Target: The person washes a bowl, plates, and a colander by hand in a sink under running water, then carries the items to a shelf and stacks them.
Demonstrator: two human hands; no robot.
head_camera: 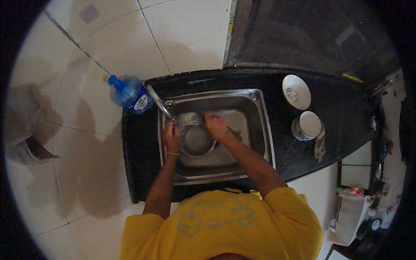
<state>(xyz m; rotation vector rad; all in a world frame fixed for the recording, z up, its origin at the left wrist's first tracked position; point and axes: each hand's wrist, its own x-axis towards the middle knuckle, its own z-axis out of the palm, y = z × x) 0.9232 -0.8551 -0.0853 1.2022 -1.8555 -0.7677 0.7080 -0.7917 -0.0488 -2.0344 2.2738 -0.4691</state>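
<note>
A stainless-steel sink [268, 139] is set in the black countertop before me. Inside it sits a round metal pan or bowl [197, 140], low and to the left. My left hand [172, 136] is at the pan's left edge, just below the spout of the metal faucet [158, 102]. At the pan's upper right rim is my right hand [216, 126], its fingers curled; whether they grip the rim is unclear. A pale, blurred patch [190, 119] shows between the hands, above the pan. What it is cannot be told.
A blue pump bottle [133, 96] stands left of the faucet. On the black counter [279, 162] to the right are a white oval-looking bowl [296, 92], stacked bowls or cups [309, 125] and a crumpled cloth [320, 146]. Tiled wall surrounds the counter's left and back.
</note>
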